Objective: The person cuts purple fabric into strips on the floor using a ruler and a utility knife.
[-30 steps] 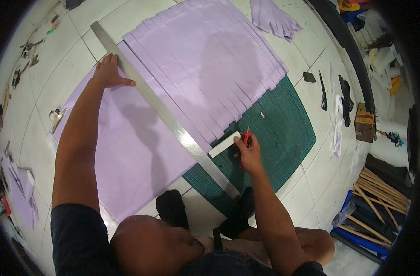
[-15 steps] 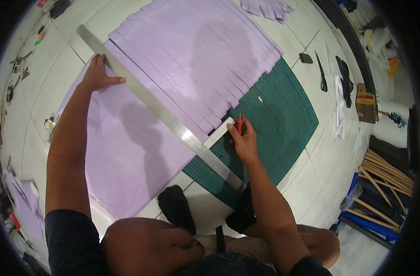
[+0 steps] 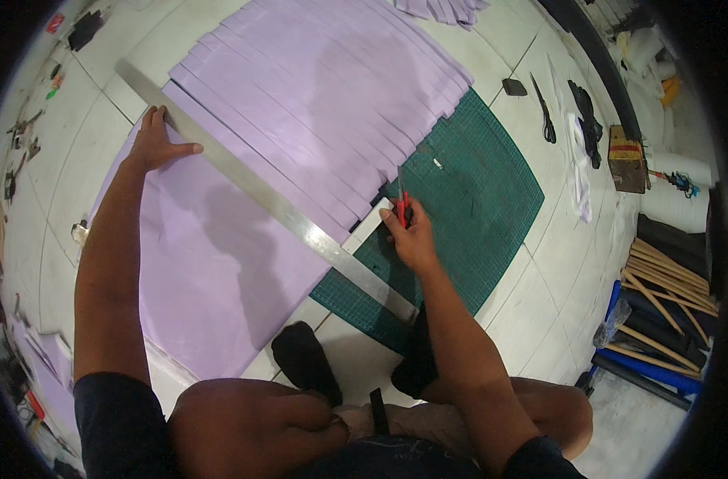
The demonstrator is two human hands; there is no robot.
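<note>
A long metal ruler (image 3: 260, 188) lies slantwise over a sheet of pale purple material (image 3: 220, 263). Near its far end rests my left hand (image 3: 156, 144), fingers and thumb spread against the ruler and the sheet. My right hand (image 3: 412, 235) is closed round a red cutter knife (image 3: 403, 209) whose blade points away from me. The right thumb touches the end of a white, flat bar (image 3: 368, 231) lying by the ruler. Beyond the ruler, the purple material is cut into many side-by-side strips (image 3: 300, 104). A green cutting mat (image 3: 483, 191) shows beneath.
Black scissors (image 3: 545, 112), a small dark block (image 3: 514, 87) and a black glove-like item (image 3: 585, 120) lie on the tiled floor at right. Wooden sticks (image 3: 663, 279) and dark rolls are stacked farther right. My feet in black socks (image 3: 304, 359) are close to the sheet's near edge.
The whole view has shifted slightly. The cutter knife in my right hand stands a little more upright relative to the white bar. My left hand stays on the ruler.
</note>
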